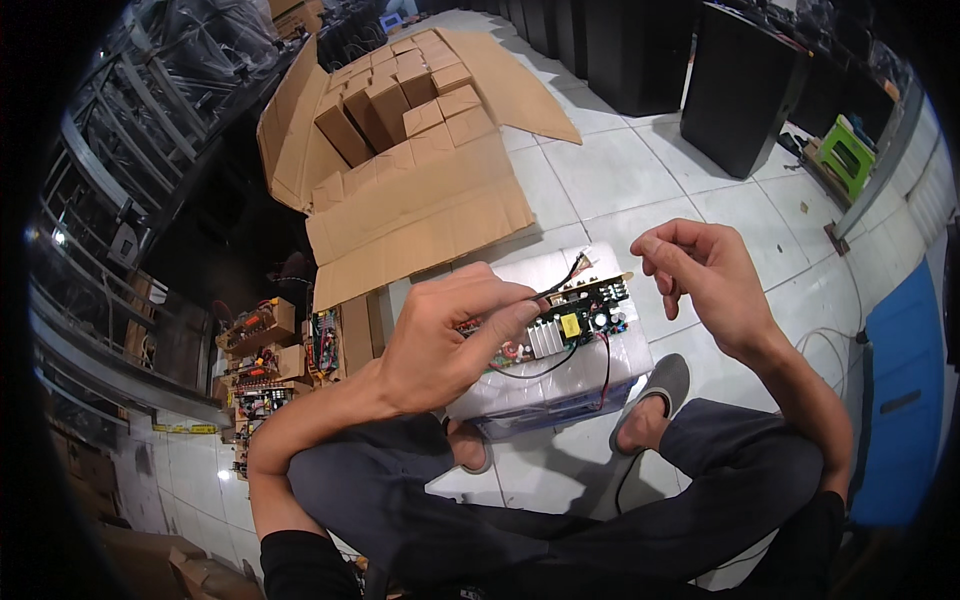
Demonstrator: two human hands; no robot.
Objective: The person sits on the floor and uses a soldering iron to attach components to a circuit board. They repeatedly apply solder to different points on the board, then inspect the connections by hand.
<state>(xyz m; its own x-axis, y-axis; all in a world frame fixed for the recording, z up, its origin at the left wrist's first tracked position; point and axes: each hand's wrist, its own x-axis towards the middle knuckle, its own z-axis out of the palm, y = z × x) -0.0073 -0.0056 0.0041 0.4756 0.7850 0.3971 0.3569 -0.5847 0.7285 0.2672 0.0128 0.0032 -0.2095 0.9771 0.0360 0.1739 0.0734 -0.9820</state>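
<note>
My left hand (460, 335) pinches a thin black cable (563, 285) between thumb and forefinger, over a green circuit board (590, 318). The cable's end rises past the fingertips toward the far side. The board carries a silver finned heatsink (546, 340), a yellow transformer (570, 325) and small capacitors, and part of it is hidden behind my left hand. It lies on a white foam-wrapped block (625, 345). To the right, apart from the board, my right hand (700, 275) is raised with thumb and forefinger closed together and the other fingers curled; anything between them is too small to make out.
An open cardboard carton (420, 225) packed with small brown boxes (385, 105) stands beyond the block. More circuit boards (262, 330) are stacked at the left. Black cabinets (745, 90) line the far right, with a green stool (848, 155) and a blue panel (905, 390) nearer.
</note>
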